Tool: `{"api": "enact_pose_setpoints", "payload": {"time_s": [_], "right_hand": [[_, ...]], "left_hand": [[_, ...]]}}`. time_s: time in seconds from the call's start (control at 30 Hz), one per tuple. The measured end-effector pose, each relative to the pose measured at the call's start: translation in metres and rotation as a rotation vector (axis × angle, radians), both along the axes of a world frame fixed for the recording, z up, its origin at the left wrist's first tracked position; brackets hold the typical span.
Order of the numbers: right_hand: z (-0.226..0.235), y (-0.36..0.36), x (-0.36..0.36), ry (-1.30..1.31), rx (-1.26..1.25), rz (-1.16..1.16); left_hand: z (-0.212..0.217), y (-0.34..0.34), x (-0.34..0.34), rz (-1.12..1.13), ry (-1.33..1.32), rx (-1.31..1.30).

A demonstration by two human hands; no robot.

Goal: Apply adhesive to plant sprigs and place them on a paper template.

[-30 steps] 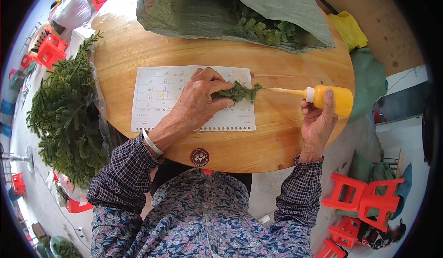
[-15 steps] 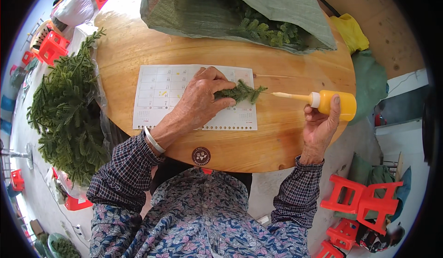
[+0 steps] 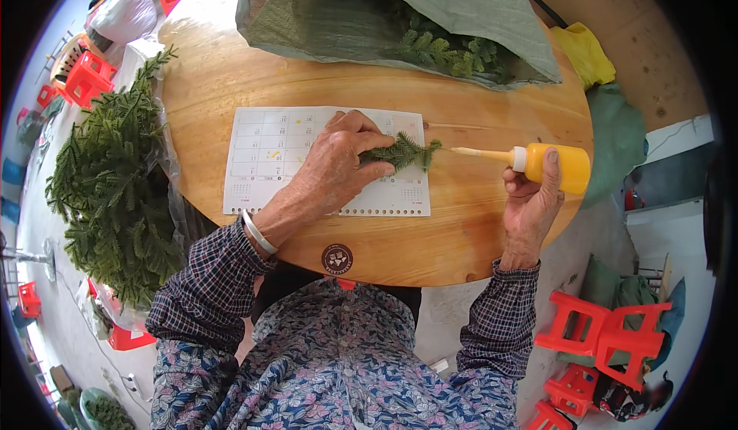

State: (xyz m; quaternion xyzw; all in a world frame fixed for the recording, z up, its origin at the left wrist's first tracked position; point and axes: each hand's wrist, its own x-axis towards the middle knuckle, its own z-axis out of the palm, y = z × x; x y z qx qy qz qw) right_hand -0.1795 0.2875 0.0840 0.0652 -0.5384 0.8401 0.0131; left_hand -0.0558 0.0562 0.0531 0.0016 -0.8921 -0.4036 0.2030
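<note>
My left hand (image 3: 338, 158) rests over a calendar sheet (image 3: 254, 142) and pinches a small green fir sprig (image 3: 407, 153) between thumb and fingers. The sprig's tips point right, past the sheet's edge. In my right hand (image 3: 532, 207) is a yellow squeeze bottle (image 3: 561, 167), held on its side above the table. Its long pale nozzle (image 3: 480, 152) points left at the sprig's end, and a fine tip seems to reach close to the needles. Whether it touches them I cannot tell. Small yellow spots mark the sheet left of my hand.
A green woven sack (image 3: 323, 23) with fir sprigs (image 3: 453, 52) inside lies across the far side of the wooden table (image 3: 492, 238). A large heap of green branches (image 3: 115, 192) stands at its left edge. Red stools (image 3: 573, 322) stand on the floor at right.
The bottle in my right hand has shifted slightly left and up, bringing its nozzle a little nearer the sprig. My left hand keeps its hold on the sprig.
</note>
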Motion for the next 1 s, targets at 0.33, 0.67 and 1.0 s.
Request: {"api": "enact_pose_setpoints", "payload": {"time_s": [0.33, 0.67, 1.0], "right_hand": [[-0.006, -0.024, 0.015, 0.004, -0.059, -0.092], [-0.046, -0.078, 0.055, -0.036, -0.06, 0.008], [-0.152, -0.032, -0.103, -0.03, 0.116, -0.035]], "left_hand": [[-0.004, -0.031, 0.017, 0.011, -0.028, -0.003], [-0.047, -0.094, 0.041, 0.132, 0.269, -0.24], [0.057, -0.221, 0.078, 0.786, 0.195, -0.869]]}}
